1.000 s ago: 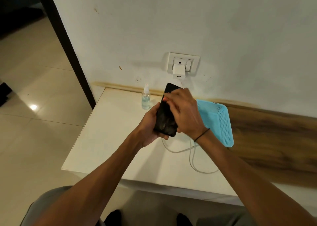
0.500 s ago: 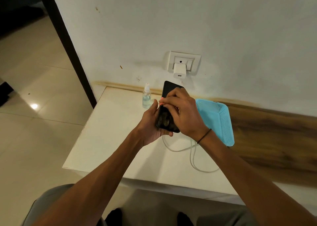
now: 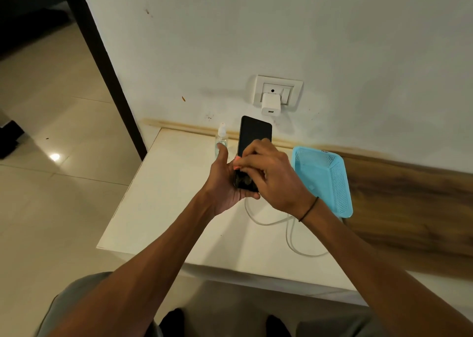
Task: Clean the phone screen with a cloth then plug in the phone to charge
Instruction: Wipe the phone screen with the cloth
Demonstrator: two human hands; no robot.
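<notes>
Fingers of the right hand are curled and pressed on the phone screen, pinching a small pink cloth. Left hand grips the phone's lower end from beneath, above the white table. Charger cable lies loose below.

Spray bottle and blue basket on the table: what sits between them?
In the head view, the phone, held up by the left hand, with the right hand over its screen, fills the stretch between the spray bottle and the blue basket.
</notes>
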